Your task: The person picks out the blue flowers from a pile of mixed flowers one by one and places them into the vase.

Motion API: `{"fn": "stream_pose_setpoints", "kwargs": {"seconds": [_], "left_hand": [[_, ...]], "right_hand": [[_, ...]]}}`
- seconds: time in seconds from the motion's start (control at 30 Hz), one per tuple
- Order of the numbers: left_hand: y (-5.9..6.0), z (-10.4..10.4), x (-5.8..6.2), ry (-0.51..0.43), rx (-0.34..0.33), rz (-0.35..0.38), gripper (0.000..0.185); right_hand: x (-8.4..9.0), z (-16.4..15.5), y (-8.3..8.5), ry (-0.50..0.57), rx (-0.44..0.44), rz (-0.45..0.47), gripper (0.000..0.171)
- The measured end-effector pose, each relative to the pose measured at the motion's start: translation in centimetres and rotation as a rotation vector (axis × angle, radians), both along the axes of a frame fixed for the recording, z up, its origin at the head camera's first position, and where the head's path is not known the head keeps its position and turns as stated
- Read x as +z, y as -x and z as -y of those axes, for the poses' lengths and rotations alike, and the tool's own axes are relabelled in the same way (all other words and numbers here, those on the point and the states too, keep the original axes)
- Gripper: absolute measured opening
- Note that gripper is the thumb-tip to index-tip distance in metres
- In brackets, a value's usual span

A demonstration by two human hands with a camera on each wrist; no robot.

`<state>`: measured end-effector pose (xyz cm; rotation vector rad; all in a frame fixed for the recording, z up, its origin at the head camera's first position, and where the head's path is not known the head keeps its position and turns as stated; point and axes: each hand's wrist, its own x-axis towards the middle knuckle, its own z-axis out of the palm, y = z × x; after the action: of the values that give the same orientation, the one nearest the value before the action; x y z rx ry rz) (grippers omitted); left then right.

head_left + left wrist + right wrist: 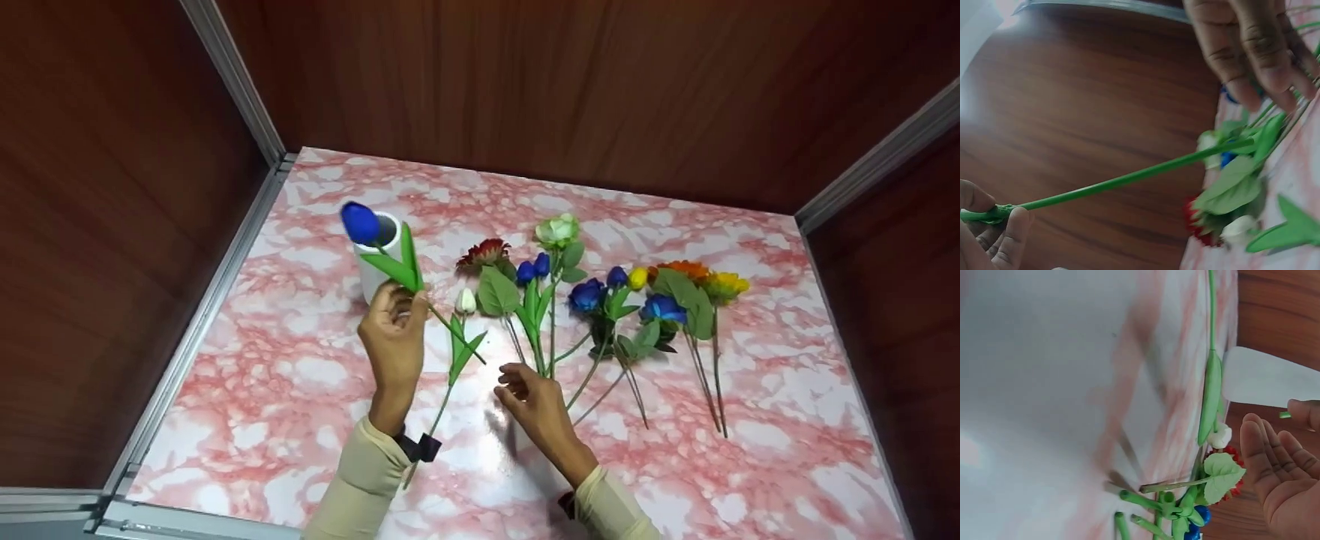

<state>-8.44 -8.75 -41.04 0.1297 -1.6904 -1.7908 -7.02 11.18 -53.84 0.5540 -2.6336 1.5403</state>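
My left hand (pixel 396 330) pinches the green stem of a blue tulip (pixel 361 223) just below its leaves. The tulip is raised and tilted, its bloom in front of the mouth of a white vase (pixel 373 277) in the head view. In the left wrist view the held stem (pixel 1129 177) slants toward the flowers on the table. My right hand (pixel 538 405) holds nothing, its fingers loosely bent near the flower stems. A white tulip (pixel 466 301) lies between the hands. Right of it are a dark red flower (pixel 486 253), blue tulips (pixel 534 268) and a pale green flower (pixel 558 231).
Farther right lie blue roses (pixel 587 295), a yellow tulip (pixel 638 278), an orange flower (pixel 682 268) and a yellow flower (pixel 726 286), their stems toward me. The pink marbled table (pixel 285 420) is bounded by brown wood panels (pixel 525 90) with metal edging at the left.
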Motion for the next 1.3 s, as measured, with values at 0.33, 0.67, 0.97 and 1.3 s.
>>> {"fn": "stream_pose_setpoints", "kwargs": {"seconds": [0.33, 0.67, 0.97, 1.3], "left_hand": [[0.5, 1.4, -1.0, 0.062, 0.121, -0.097, 0.018], [0.7, 2.5, 0.1, 0.093, 0.239, -0.310, 0.012], [0.6, 2.9, 0.8, 0.139, 0.304, -0.343, 0.011], [0.3, 3.0, 1.3, 0.230, 0.406, -0.338, 0.022]], "right_hand": [[0.5, 1.7, 1.9, 0.021, 0.019, 0.008, 0.043], [2.4, 4.5, 5.0, -0.042, -0.006, 0.019, 0.066], [3.4, 7.1, 7.2, -0.020, 0.034, 0.108, 0.078], [3.8, 9.9, 8.3, -0.057, 0.049, 0.116, 0.083]]}}
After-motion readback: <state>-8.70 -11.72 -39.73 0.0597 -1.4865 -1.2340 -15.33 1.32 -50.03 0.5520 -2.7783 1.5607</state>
